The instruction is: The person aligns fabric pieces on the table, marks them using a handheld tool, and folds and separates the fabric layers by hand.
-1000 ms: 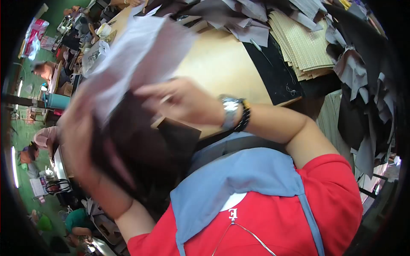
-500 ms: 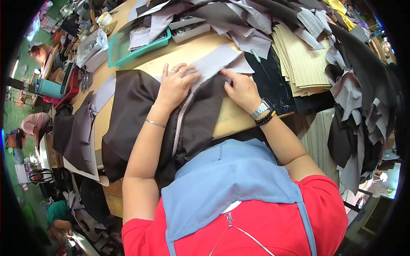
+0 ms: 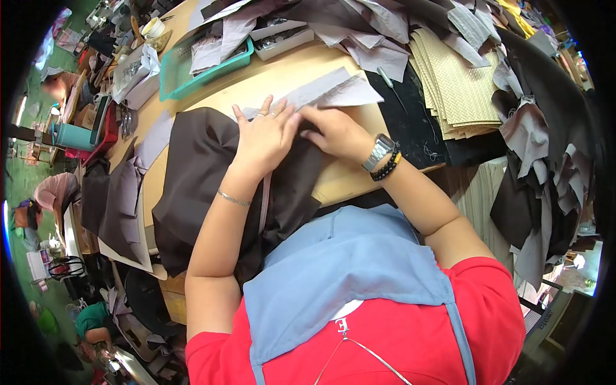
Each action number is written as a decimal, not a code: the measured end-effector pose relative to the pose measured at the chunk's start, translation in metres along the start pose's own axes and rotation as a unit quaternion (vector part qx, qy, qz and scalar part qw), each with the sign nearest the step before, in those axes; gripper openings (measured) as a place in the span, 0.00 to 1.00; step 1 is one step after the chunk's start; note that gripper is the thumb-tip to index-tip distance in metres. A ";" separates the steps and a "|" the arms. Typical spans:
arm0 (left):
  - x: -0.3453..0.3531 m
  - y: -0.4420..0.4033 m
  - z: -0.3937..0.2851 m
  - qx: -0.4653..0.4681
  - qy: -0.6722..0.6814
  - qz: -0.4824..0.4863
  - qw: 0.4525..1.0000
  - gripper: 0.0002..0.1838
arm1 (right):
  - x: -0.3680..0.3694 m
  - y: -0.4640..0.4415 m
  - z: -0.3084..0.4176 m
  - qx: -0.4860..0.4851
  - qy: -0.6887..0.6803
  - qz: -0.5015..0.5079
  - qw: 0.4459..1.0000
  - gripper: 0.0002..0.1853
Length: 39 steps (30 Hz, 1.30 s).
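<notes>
Worktable [image 3: 350, 176]: pale smooth wood. Dark brown cloth [image 3: 192, 186], creased, lies under left hand [image 3: 263, 142]; fingers spread, palm down. Right hand [image 3: 344, 133] curled beside it, hold unclear. Lilac-grey fabric [image 3: 321, 87], flat, pointed, just beyond both hands. Turquoise tray [image 3: 176, 74], stacked woven mats [image 3: 459, 83] farther off.

On the pale wooden counter [image 3: 330, 56], a teal plastic basket [image 3: 206, 78] stands beside a white rectangular box [image 3: 285, 46] with dark contents. A slim pale-handled tool [image 3: 385, 78] rests on a flat black sheet [image 3: 414, 125] (loose pale threads lie there too), near stacked cream woven mats [image 3: 461, 90].
</notes>
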<state>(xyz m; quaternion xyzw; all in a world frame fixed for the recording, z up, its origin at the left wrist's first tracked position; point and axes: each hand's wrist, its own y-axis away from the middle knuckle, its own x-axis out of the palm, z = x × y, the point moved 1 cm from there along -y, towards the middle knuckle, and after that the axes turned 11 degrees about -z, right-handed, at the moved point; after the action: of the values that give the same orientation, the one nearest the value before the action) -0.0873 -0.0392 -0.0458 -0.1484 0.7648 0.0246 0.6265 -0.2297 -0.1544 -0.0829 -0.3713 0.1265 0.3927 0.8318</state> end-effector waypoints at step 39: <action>0.025 0.023 0.015 -0.024 0.074 0.052 0.996 0.53 | -0.005 0.033 0.027 0.077 0.201 -0.013 0.977 0.14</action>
<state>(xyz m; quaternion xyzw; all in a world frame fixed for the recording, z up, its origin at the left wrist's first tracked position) -0.0829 -0.0193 -0.0769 -0.1252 0.8147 0.0645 0.5625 -0.2599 -0.1240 -0.0783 -0.3791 0.3161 0.2887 0.8204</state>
